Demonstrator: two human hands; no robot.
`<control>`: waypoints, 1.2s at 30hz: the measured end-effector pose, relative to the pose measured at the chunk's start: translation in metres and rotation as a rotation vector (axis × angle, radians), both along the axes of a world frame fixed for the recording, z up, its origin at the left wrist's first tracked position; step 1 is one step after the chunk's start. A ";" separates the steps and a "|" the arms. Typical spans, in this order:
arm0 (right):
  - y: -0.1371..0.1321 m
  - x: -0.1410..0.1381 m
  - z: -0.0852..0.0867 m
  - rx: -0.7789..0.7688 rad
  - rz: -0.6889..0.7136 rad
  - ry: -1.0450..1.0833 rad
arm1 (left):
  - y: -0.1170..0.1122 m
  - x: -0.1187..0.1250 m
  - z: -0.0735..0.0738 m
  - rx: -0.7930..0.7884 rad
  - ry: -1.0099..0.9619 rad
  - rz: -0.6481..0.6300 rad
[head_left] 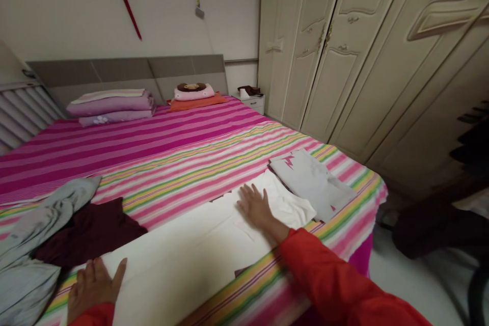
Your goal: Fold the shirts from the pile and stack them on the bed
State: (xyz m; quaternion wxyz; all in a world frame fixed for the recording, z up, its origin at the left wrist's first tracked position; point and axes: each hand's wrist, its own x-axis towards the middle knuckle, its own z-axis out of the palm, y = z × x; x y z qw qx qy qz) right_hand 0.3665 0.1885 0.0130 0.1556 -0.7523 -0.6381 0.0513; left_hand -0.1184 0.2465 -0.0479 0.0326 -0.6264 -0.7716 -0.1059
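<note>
A long white garment point(183, 244) lies folded into a strip across the striped bed cover, with small dark bits showing at its edges. My right hand point(255, 207) rests on it with fingers spread, near the bunched right end. At its left end my left hand point(94, 285) lies flat, fingers straight and thumb apart, cut off by the frame's bottom. Beyond the right end sits a folded light grey garment point(311, 181) with pink marks. A dark maroon garment point(91, 232) lies to the left, beside my left hand.
Crumpled grey clothing point(42, 234) covers the bed's left side. Folded purple bedding point(110, 107) and a pink pillow point(194, 92) are by the headboard point(126, 74). A cream wardrobe point(317, 61) stands along the right, past the bed's edge. A small nightstand point(252, 102) fills the far corner.
</note>
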 end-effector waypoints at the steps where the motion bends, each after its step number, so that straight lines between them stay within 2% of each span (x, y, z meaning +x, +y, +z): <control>1: -0.010 -0.007 -0.004 0.001 0.034 -0.003 | 0.000 0.003 0.001 0.025 -0.019 0.021; 3: -0.030 -0.007 -0.013 -0.007 -0.004 -0.021 | -0.001 0.007 0.003 0.055 -0.045 0.044; 6: -0.051 0.017 -0.021 0.021 -0.185 -0.053 | -0.004 0.012 0.008 0.049 -0.062 0.013; 8: -0.058 0.034 -0.024 0.064 -0.257 -0.066 | -0.005 0.014 0.015 0.041 -0.076 0.002; 11: -0.061 0.044 -0.029 0.152 -0.290 -0.087 | -0.005 0.021 0.033 -0.017 -0.142 0.061; 13: -0.061 0.043 -0.031 0.198 -0.294 -0.100 | -0.007 0.038 0.049 -0.043 -0.207 0.132; 15: -0.061 0.040 -0.033 0.219 -0.294 -0.108 | -0.011 0.072 0.066 -0.008 -0.264 0.204; 16: -0.061 0.039 -0.033 0.223 -0.292 -0.111 | -0.016 0.097 0.072 0.024 -0.281 0.196; 18: -0.062 0.039 -0.033 0.230 -0.287 -0.118 | -0.029 0.157 0.078 0.035 -0.295 -0.002; 20: -0.063 0.041 -0.035 0.245 -0.271 -0.129 | -0.047 0.222 0.073 0.012 -0.288 -0.165; 22: -0.064 0.043 -0.037 0.261 -0.256 -0.138 | -0.065 0.275 0.060 -0.023 -0.247 -0.437; 24: -0.064 0.045 -0.040 0.271 -0.251 -0.147 | -0.078 0.304 0.047 -0.063 -0.209 -0.543; 25: -0.064 0.046 -0.041 0.276 -0.252 -0.152 | -0.082 0.307 0.043 -0.083 -0.190 -0.567; 26: -0.064 0.046 -0.042 0.285 -0.252 -0.158 | -0.084 0.303 0.039 -0.103 -0.172 -0.571; 28: -0.064 0.047 -0.045 0.312 -0.251 -0.169 | -0.083 0.278 0.037 -0.128 -0.127 -0.545; 33: -0.063 0.050 -0.050 0.347 -0.247 -0.174 | -0.073 0.166 0.044 -0.134 -0.001 -0.290; 36: -0.062 0.051 -0.051 0.347 -0.245 -0.168 | -0.078 0.101 0.048 -0.145 0.033 -0.103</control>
